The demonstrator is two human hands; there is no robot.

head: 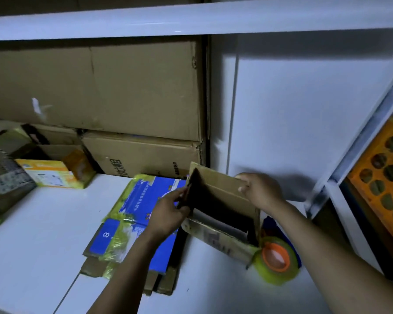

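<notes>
One open box (225, 185), one tape roll (276, 257), two large cartons (123, 87)

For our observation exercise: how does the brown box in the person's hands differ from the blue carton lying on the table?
The brown box stands opened, its hollow showing; the blue carton lies flattened. The brown box shows mostly bare cardboard; the blue carton is printed blue. The left hand and right hand hold the brown box; the blue carton rests unheld on the table. Both are cardboard.
</notes>
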